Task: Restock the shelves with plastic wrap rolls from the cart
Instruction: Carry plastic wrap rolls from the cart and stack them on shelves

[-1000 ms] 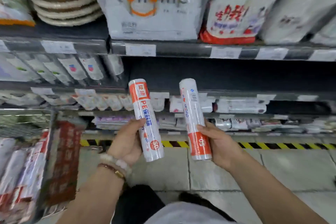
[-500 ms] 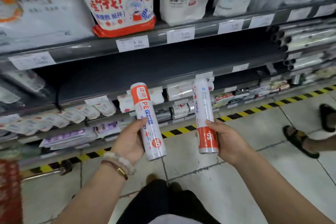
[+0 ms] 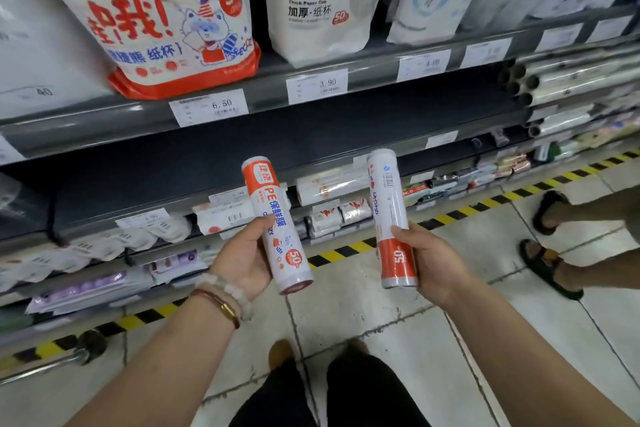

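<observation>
I hold two white-and-orange plastic wrap rolls upright in front of the shelving. My left hand (image 3: 242,260) grips the lower half of the left roll (image 3: 273,218), whose label faces me. My right hand (image 3: 429,263) grips the lower part of the right roll (image 3: 389,215), barcode side showing. Behind the rolls runs a dark, bare shelf (image 3: 311,135) under the paper-cup shelf. At its far right end lie stacked wrap rolls (image 3: 561,80) with their tube ends toward me.
Paper cup bags (image 3: 180,28) fill the shelf above, over price tags (image 3: 207,107). Lower shelves hold small packaged goods (image 3: 325,218). A yellow-black stripe (image 3: 450,218) marks the floor edge. Another person's sandalled feet (image 3: 550,243) stand at the right. A cart wheel (image 3: 91,345) shows lower left.
My view has swung right along the aisle; the cart has slid out to the left and the stacked rolls and sandalled feet came closer. Both hands keep the same hold on their rolls.
</observation>
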